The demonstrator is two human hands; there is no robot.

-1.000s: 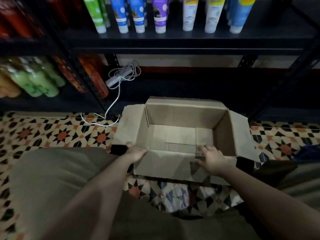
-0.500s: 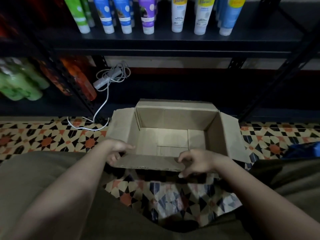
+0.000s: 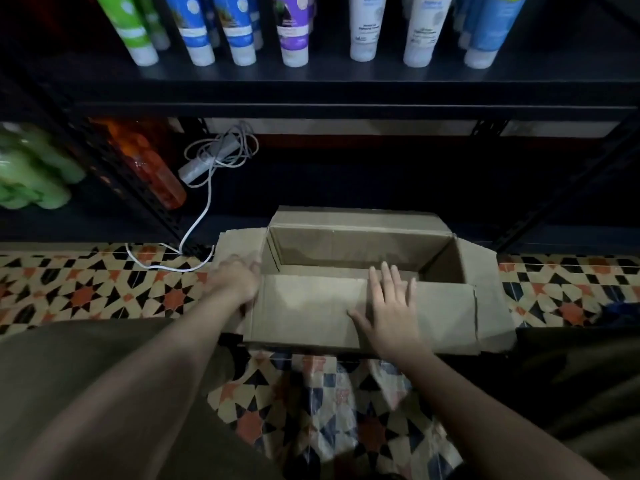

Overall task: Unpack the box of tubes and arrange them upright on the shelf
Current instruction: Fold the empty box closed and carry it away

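Shelf [image 3: 346, 88] at 12 o'clock, tubes [image 3: 294, 32] upright on it in a row. Cardboard box [image 3: 360, 244] on patterned floor [image 3: 86, 289], centre frame. Right hand [image 3: 391, 313] flat, fingers spread, on near flap [image 3: 311, 310]. Left hand [image 3: 235, 282] at box's 9 o'clock by side flap, blurred, grip unclear.

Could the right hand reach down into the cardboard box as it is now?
Probably yes. The right hand lies flat on the near flap, which covers only part of the cardboard box; the gap beyond its fingertips is uncovered.
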